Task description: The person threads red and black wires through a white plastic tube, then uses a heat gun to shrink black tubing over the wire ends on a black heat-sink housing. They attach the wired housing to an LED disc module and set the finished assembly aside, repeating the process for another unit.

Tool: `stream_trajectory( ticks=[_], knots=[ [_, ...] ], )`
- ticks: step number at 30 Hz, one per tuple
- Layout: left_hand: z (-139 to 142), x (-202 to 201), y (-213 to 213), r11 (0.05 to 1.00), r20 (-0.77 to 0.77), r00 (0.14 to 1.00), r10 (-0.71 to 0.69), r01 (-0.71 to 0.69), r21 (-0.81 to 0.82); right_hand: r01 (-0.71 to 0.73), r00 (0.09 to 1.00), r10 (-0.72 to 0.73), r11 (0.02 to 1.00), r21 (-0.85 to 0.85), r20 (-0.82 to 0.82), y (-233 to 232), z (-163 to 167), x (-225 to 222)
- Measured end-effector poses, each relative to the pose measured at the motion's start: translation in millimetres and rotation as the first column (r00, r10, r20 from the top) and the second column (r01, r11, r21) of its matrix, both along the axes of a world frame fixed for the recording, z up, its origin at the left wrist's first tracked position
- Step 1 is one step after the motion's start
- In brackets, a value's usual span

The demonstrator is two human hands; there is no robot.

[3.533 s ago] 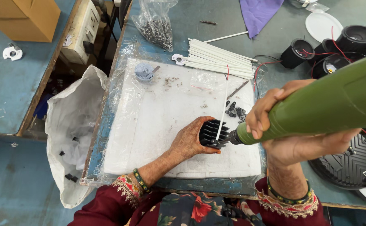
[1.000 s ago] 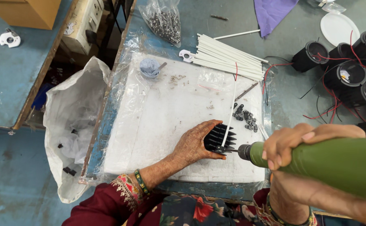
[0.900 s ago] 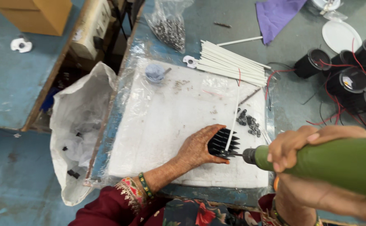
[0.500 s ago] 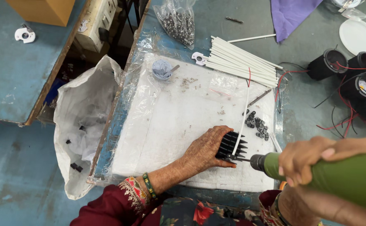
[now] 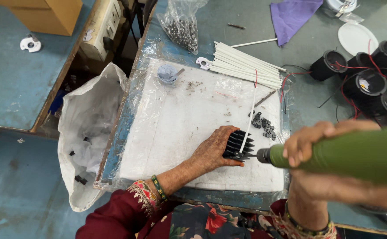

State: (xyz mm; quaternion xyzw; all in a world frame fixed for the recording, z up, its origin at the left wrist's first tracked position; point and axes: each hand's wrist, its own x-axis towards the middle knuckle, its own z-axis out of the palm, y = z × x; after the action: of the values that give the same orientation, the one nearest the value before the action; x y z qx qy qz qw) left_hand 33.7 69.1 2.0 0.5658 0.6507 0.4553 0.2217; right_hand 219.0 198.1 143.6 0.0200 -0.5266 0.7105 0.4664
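Observation:
My left hand (image 5: 212,152) presses down on a black finned heat sink (image 5: 239,144) lying on the white foam pad (image 5: 180,128). My right hand (image 5: 321,168) grips a green electric screwdriver (image 5: 348,152), whose metal tip touches the right side of the heat sink. A thin white tube (image 5: 248,119) stands out of the heat sink's fins. Small black parts (image 5: 264,125) lie just beyond it on the pad.
A bundle of white tubes (image 5: 246,66) lies at the pad's far edge, next to a small blue cup (image 5: 167,73). Black round housings with red wires (image 5: 366,79) stand at the right. A bag of screws (image 5: 180,28), a purple cloth (image 5: 293,15) and a white sack (image 5: 89,132) are around.
The view has shifted slightly, so the table sits a little further right and lower in the picture. Both hands keep their hold on the heat sink and the screwdriver.

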Motion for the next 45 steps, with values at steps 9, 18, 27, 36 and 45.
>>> stream_trajectory(
  ticks=[9,18,27,36,45],
  knots=[
    [-6.0,-8.1,6.2,0.999,0.040,0.999,0.023,-0.021,-0.029,0.008,1.000,-0.011,0.983,0.181,0.017,41.7,53.4,-36.6],
    [9.4,-1.3,21.3,0.992,-0.142,0.989,0.032,-0.049,-0.119,0.113,0.988,-0.135,0.966,0.233,0.080,35.2,47.3,-27.0],
    [22.4,3.0,36.6,0.974,-0.309,0.951,0.026,-0.093,-0.205,0.131,0.990,-0.138,0.975,0.181,0.028,39.4,49.3,-28.8],
    [18.2,2.6,34.3,0.980,-0.307,0.951,0.031,-0.089,-0.176,0.123,0.992,-0.124,0.981,0.150,-0.007,41.9,49.9,-28.0],
    [12.5,3.2,34.5,0.977,-0.304,0.953,0.015,-0.079,-0.196,0.138,0.990,-0.140,0.980,0.146,0.001,38.0,47.5,-29.9]
  ],
)
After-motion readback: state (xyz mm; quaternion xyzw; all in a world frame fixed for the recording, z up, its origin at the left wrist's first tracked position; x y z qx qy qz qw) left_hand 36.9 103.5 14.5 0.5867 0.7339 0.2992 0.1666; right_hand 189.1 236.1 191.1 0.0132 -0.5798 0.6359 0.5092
